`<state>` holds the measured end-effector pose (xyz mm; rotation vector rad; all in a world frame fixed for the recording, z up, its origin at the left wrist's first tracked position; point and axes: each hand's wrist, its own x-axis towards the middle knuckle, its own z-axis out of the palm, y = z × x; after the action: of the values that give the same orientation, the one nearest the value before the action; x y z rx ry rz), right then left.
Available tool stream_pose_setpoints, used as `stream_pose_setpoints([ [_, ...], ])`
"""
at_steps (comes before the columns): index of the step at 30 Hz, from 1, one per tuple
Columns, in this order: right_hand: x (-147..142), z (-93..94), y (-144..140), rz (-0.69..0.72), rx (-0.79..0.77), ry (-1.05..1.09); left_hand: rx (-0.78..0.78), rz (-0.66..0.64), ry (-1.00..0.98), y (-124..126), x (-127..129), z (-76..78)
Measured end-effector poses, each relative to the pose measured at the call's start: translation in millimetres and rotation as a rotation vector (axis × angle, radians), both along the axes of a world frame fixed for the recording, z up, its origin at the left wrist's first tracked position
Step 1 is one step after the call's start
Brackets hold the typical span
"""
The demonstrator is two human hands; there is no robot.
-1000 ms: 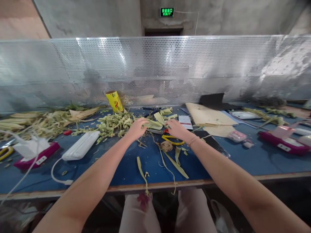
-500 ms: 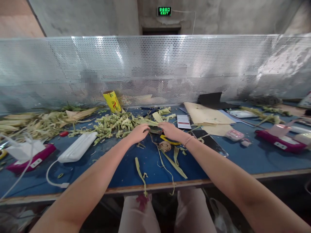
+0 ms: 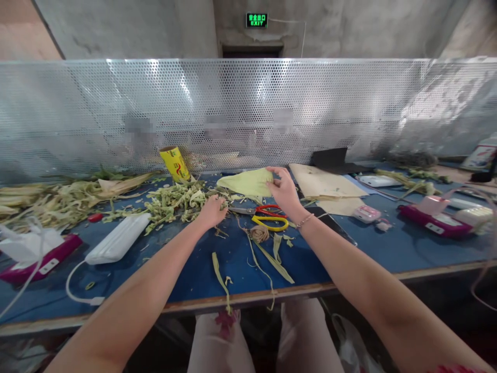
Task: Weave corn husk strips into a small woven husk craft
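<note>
My right hand (image 3: 284,190) holds up a broad pale green corn husk (image 3: 247,183) by its right edge, lifted above the blue table (image 3: 396,248). My left hand (image 3: 212,211) rests with curled fingers on the table at the edge of a pile of cut husk scraps (image 3: 176,199); I cannot see anything gripped in it. Scissors with red and yellow handles (image 3: 265,217) lie flat between the two hands. A small coil of husk twine (image 3: 258,233) and long husk strips (image 3: 272,259) lie nearer the front edge.
A yellow roll (image 3: 174,163) leans at the back by a perforated metal screen (image 3: 248,109). Whole husks (image 3: 46,199) are heaped at the left. A white power bank (image 3: 117,239), pink boxes (image 3: 33,254) (image 3: 435,220), a phone (image 3: 330,223) and brown paper (image 3: 322,181) lie around.
My right hand has left the spot over the scissors and risen toward the back with a husk spread in it. The scissors now lie uncovered. My left hand drew slightly left.
</note>
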<state>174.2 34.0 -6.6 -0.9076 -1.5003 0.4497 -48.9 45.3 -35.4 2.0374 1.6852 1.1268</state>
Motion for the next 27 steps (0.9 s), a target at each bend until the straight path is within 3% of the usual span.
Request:
stream_pose_setpoints([
  [6,4,5.2,-8,-0.043,-0.026,0.026,0.071,0.05,-0.1,-5,3,14.1],
  [10,4,5.1,-7,-0.007,-0.06,0.027,0.093,0.049,-0.341,-4,4,15.4],
  [15,-2,7.6,-10,0.339,-0.232,0.072,-0.033,0.04,-1.008,-2,4,23.5],
  [17,-3,9.3,-13,0.497,-0.288,0.08,-0.114,0.028,-1.066,-8,4,32.0],
  [19,-3,10.5,-16,0.609,-0.341,0.036,-0.279,-0.106,-1.218,-18,6,40.8],
  [22,-4,11.4,-20,0.622,-0.399,-0.138,-0.478,-0.328,-1.09,-35,17,47.2],
  [24,-7,11.3,-20,0.519,-0.39,-0.256,-0.546,-0.395,-0.891,-43,25,44.4],
  [27,-12,10.7,-19,0.399,-0.374,-0.296,-0.573,-0.397,-0.796,-49,36,32.1],
])
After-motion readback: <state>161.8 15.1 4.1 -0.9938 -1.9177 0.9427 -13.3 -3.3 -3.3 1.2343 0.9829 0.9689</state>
